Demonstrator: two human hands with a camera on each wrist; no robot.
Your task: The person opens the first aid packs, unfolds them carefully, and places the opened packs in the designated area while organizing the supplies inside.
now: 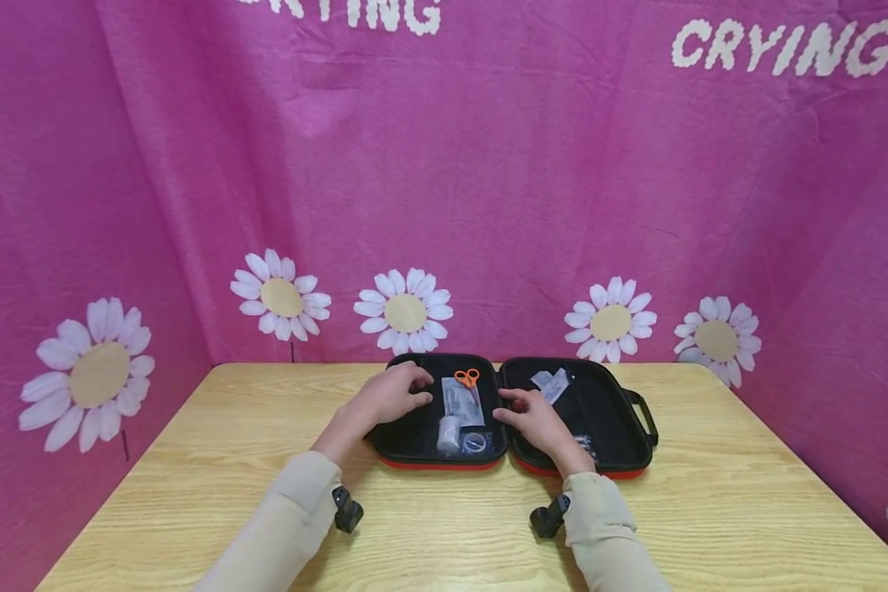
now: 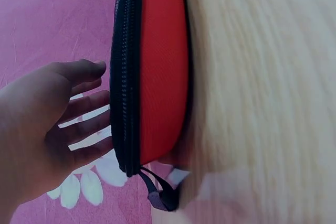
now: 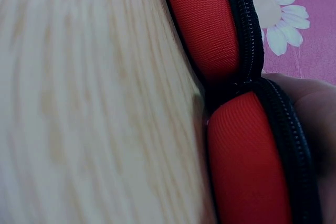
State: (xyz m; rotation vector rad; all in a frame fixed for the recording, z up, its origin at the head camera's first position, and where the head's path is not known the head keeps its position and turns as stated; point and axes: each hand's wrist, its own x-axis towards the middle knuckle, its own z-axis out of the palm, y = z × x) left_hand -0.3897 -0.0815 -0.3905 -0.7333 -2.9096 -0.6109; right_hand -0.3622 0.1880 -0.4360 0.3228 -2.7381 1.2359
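A red and black zip case (image 1: 403, 436) lies unfolded on the table. Over its left half is my left hand (image 1: 388, 397), fingers loosely bent and holding nothing; the left wrist view shows them spread beside the zip edge. In that half are orange-handled scissors (image 1: 467, 378) on a flat packet (image 1: 455, 401), a white wrapped bandage roll (image 1: 449, 436) and a small ring-shaped roll (image 1: 475, 444) in clear wrap. My right hand (image 1: 536, 419) hovers by the hinge with relaxed fingers and nothing visible in them. In the right wrist view the case edge hides most of it.
White packets (image 1: 552, 384) sit in the case's right half, and a small clear-wrapped item (image 1: 585, 444) lies near its front edge. A black handle (image 1: 644, 418) sticks out on the right. Behind the wooden table (image 1: 444, 526) hangs a pink flowered cloth (image 1: 488, 205).
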